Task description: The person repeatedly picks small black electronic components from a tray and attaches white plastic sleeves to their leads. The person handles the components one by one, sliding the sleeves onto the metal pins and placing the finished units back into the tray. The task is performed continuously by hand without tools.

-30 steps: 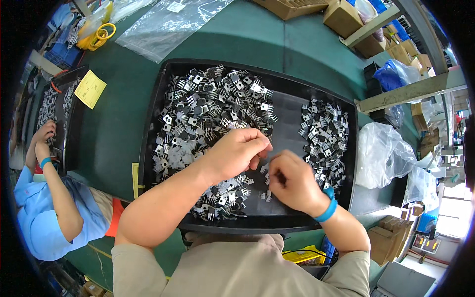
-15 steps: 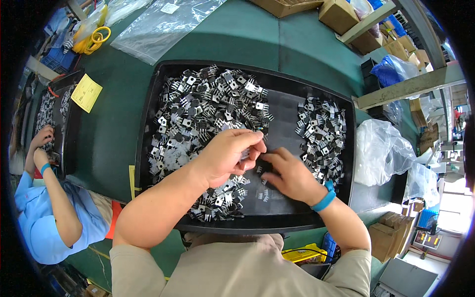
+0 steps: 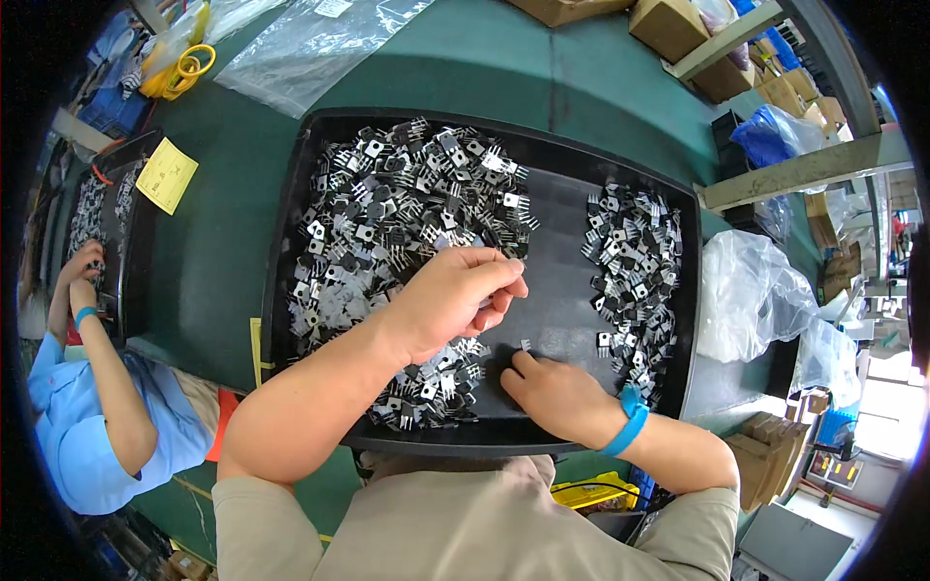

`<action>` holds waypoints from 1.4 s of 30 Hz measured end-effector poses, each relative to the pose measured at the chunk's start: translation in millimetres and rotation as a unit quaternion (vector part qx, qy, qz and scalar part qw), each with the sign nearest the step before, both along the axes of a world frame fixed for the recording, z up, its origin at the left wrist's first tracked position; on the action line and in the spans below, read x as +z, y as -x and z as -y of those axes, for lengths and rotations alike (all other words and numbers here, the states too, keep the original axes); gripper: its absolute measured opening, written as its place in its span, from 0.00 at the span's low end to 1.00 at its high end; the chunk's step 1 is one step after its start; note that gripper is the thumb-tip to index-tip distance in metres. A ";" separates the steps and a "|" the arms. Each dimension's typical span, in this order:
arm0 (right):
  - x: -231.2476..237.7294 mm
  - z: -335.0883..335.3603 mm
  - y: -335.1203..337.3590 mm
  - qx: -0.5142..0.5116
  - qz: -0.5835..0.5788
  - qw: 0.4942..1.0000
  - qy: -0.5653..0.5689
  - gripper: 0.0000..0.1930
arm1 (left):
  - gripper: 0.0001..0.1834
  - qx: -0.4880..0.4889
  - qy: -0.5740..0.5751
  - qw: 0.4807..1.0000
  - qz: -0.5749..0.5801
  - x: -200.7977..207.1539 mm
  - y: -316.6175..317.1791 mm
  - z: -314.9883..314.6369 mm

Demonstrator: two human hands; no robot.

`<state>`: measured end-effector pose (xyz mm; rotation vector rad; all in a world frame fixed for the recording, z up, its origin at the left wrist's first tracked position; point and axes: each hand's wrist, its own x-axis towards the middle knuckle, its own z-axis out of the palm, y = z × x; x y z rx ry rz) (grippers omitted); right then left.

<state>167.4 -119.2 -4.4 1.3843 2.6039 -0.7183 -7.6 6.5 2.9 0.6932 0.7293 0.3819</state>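
A black tray [image 3: 281, 223] lies in front of me with two piles of three-legged black and silver transistors. The larger transistor pile [image 3: 407, 184] fills its left side, the smaller pile [image 3: 635, 281] its right. My left hand [image 3: 450, 300] hovers over the larger pile's right edge, fingers curled and thumb pressed to them; what they hold is hidden. My right hand [image 3: 562, 395] rests low on the tray floor between the piles, its fingers bent inward and covering whatever is under them. A small pronged piece [image 3: 525, 345] shows just beyond its knuckles.
A clear plastic bag [image 3: 315, 48] lies beyond the tray, another bag [image 3: 751, 295] at its right. At the left, a co-worker's hands [image 3: 85, 263] work over a second dark tray with a yellow paper [image 3: 168, 176] on its edge. A metal shelf frame [image 3: 804, 174] stands at right.
My right hand has moved nearer to me, its fingers curling in. Small pieces on the tray floor that showed beside it are no longer visible there. My left hand has barely shifted.
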 end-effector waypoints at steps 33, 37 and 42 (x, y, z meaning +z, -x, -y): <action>7.8 9.1 -13.4 0.009 0.005 0.999 0.035 0.08 | 0.15 0.006 0.047 0.998 0.039 -4.1 -1.8 2.4; -5.5 7.8 -19.0 -0.012 -0.063 0.998 0.005 0.10 | 0.16 -0.053 0.011 0.999 -0.006 -10.0 -7.2 7.5; 33.5 -21.1 -10.9 -0.192 -0.325 0.926 0.007 0.11 | 0.19 -0.122 -0.020 0.991 -0.043 -4.9 -9.7 18.5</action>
